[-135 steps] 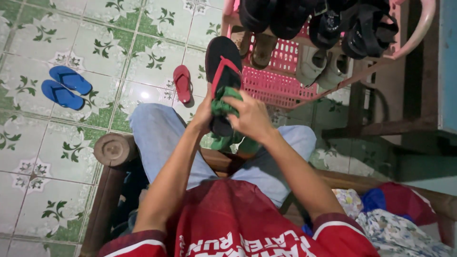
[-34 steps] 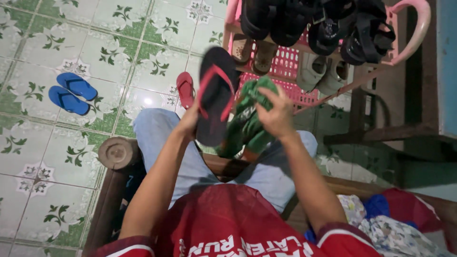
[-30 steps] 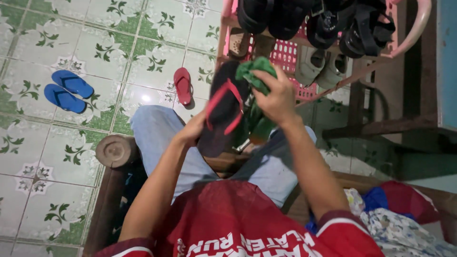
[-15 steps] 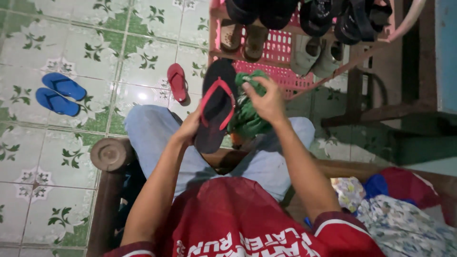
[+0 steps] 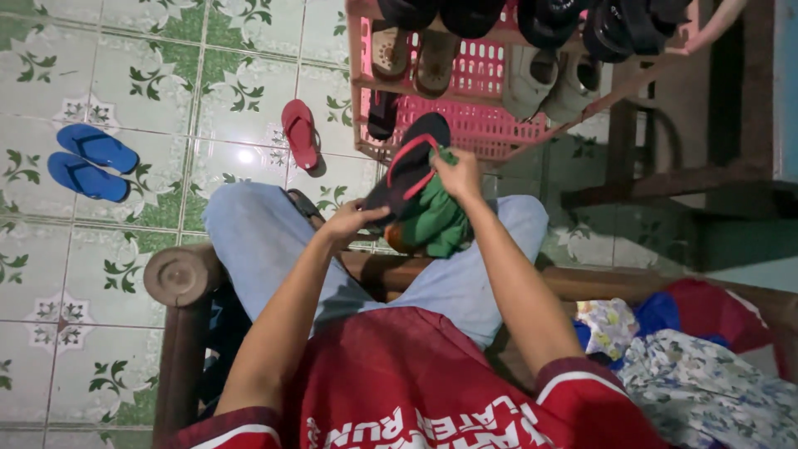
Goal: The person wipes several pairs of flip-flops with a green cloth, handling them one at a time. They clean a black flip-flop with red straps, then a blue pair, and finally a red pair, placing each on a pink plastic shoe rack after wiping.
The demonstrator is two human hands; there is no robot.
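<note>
The seated person's left hand (image 5: 349,223) grips the heel end of a black flip-flop with red straps (image 5: 407,166), fingers closed around its edge, and holds it tilted above the knees with the toe end pointing toward a pink plastic shoe rack (image 5: 465,125). The right hand (image 5: 457,172) is clamped on a bunched green cloth (image 5: 432,220), fingers pinched together and pressing the cloth against the flip-flop's strap side; the rest of the cloth hangs down between the legs. A single red flip-flop (image 5: 299,133) lies on the patterned tile floor (image 5: 150,83) just left of the rack, and a pair of blue flip-flops (image 5: 87,160) lies well apart to the left. A heap of printed fabric (image 5: 690,374) rests at the person's right.
</note>
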